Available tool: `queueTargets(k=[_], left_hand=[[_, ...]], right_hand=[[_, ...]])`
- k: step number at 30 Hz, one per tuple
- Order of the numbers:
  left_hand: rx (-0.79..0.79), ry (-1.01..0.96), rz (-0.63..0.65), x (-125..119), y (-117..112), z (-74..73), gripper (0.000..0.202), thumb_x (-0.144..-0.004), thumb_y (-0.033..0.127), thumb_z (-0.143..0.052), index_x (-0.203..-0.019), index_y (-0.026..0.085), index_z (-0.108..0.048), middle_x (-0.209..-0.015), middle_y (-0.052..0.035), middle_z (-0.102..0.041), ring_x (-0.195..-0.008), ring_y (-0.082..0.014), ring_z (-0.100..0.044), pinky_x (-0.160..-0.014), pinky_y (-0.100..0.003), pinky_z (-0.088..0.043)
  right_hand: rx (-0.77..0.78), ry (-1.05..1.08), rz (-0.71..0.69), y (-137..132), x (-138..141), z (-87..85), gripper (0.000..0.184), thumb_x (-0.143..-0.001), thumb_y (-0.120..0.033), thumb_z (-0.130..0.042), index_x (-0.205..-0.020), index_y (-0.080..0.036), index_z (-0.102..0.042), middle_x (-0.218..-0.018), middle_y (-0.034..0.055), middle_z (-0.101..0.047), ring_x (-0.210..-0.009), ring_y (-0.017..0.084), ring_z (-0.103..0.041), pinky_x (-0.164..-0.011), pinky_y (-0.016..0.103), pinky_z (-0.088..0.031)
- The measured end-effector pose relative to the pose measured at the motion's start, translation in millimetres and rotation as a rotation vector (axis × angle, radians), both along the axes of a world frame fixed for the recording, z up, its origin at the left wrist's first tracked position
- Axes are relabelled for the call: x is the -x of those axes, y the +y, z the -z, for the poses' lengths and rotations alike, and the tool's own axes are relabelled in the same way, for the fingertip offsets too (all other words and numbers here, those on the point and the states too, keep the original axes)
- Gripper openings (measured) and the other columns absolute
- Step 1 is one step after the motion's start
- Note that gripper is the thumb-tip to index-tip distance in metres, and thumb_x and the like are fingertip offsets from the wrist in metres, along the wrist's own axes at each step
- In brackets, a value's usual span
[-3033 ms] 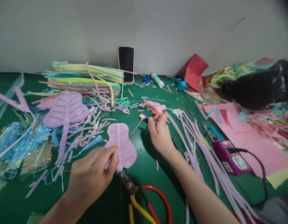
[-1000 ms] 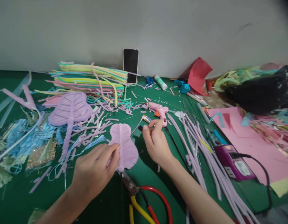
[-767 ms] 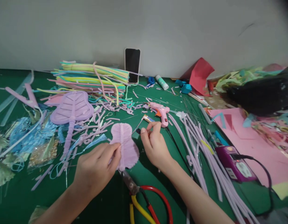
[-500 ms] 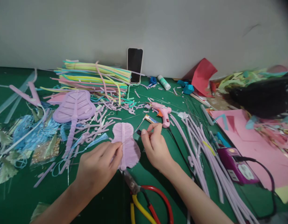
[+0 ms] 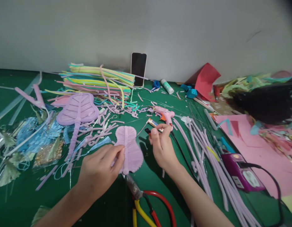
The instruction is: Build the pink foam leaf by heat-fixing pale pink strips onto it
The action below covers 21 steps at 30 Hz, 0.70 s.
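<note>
My left hand [image 5: 100,167] pinches the left edge of a lilac, wavy-edged fan-shaped piece [image 5: 133,153] made of fuzzy pipe cleaners, with a raised spine down its middle. The piece stands tilted above the green table. To its right my right hand [image 5: 163,145] is closed, thumb against fingers, apart from the piece. A small dark object [image 5: 147,130] shows at its fingertips; what kind it is, I cannot tell. Just below the lilac piece lie pliers or cutters [image 5: 136,190] with red and yellow handles. Beyond my right hand rests a pink glue gun [image 5: 166,114].
A finished-looking lilac fan [image 5: 78,108] lies left among pipe cleaner scraps and blue tassels [image 5: 37,134]. Behind are a bundle of coloured pipe cleaners [image 5: 98,78] and a phone [image 5: 138,69] against the wall. Long lilac pipe cleaners [image 5: 212,164] and a purple power box [image 5: 241,172] sit right.
My right hand has shifted slightly right, away from the lilac piece, and the small dark object has moved with it. My left hand keeps its hold. The whole view has tilted slightly.
</note>
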State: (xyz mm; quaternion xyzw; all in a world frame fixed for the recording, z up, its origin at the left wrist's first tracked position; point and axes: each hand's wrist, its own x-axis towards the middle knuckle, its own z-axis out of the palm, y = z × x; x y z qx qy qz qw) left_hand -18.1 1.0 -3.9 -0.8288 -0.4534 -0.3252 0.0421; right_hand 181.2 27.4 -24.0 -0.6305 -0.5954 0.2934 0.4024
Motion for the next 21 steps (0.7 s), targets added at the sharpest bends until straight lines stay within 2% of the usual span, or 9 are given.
queueTargets(k=[4,8,13,16,19,21], left_hand=[[0.183,-0.185,-0.092,2.2,1.2,-9.1,0.01,-0.086,0.021,-0.056,-0.082,0.02,-0.065,-0.068,0.0032,-0.069,-0.054,-0.0095,-0.062,-0.053,-0.019,-0.045],[0.394,-0.343,-0.158,5.5,4.7,-14.7,0.018,-0.089,0.031,-0.052,-0.081,0.022,-0.066,-0.062,0.0055,-0.068,-0.055,-0.0101,-0.064,-0.05,-0.018,-0.046],[0.429,-0.388,-0.165,9.3,6.7,-12.6,0.027,-0.091,0.035,-0.046,-0.08,0.021,-0.066,-0.071,0.0022,-0.071,-0.065,-0.0126,-0.068,-0.054,-0.019,-0.049],[0.441,-0.384,-0.174,10.6,6.1,-12.8,0.027,-0.091,0.036,-0.046,-0.079,0.021,-0.065,-0.073,0.0013,-0.072,-0.068,-0.0137,-0.069,-0.055,-0.02,-0.049],[0.458,-0.374,-0.174,11.1,5.6,-13.4,0.028,-0.092,0.036,-0.045,-0.079,0.021,-0.065,-0.074,0.0008,-0.072,-0.07,-0.0141,-0.069,-0.055,-0.02,-0.048],[0.46,-0.378,-0.17,11.1,5.7,-13.0,0.028,-0.092,0.036,-0.045,-0.079,0.021,-0.064,-0.073,0.0007,-0.071,-0.069,-0.0141,-0.068,-0.054,-0.02,-0.048]], right_hand=[[-0.013,-0.035,0.146,6.1,-10.9,1.5,0.016,-0.095,-0.039,-0.03,-0.098,-0.024,-0.03,-0.07,-0.0019,-0.056,-0.055,0.017,-0.055,-0.055,0.028,-0.037],[0.028,-0.21,0.106,9.2,-15.0,3.1,0.015,-0.091,-0.032,-0.039,-0.102,-0.021,-0.04,-0.076,0.0024,-0.063,-0.066,0.02,-0.059,-0.063,0.031,-0.039],[-0.118,-0.443,0.087,14.1,-20.3,10.4,0.017,-0.088,-0.03,-0.048,-0.094,-0.017,-0.057,-0.085,0.009,-0.065,-0.085,0.026,-0.054,-0.076,0.038,-0.041],[-0.217,-0.545,0.115,19.4,-28.7,16.4,0.025,-0.09,-0.034,-0.048,-0.099,-0.015,-0.062,-0.095,0.0119,-0.064,-0.089,0.027,-0.049,-0.082,0.041,-0.04],[-0.221,-0.645,0.119,23.9,-34.3,21.7,0.034,-0.091,-0.039,-0.048,-0.107,-0.015,-0.065,-0.101,0.0141,-0.062,-0.094,0.029,-0.045,-0.084,0.044,-0.038],[-0.208,-0.707,0.12,25.5,-34.7,24.0,0.033,-0.09,-0.039,-0.049,-0.106,-0.016,-0.067,-0.102,0.0153,-0.061,-0.095,0.03,-0.045,-0.083,0.046,-0.036]])
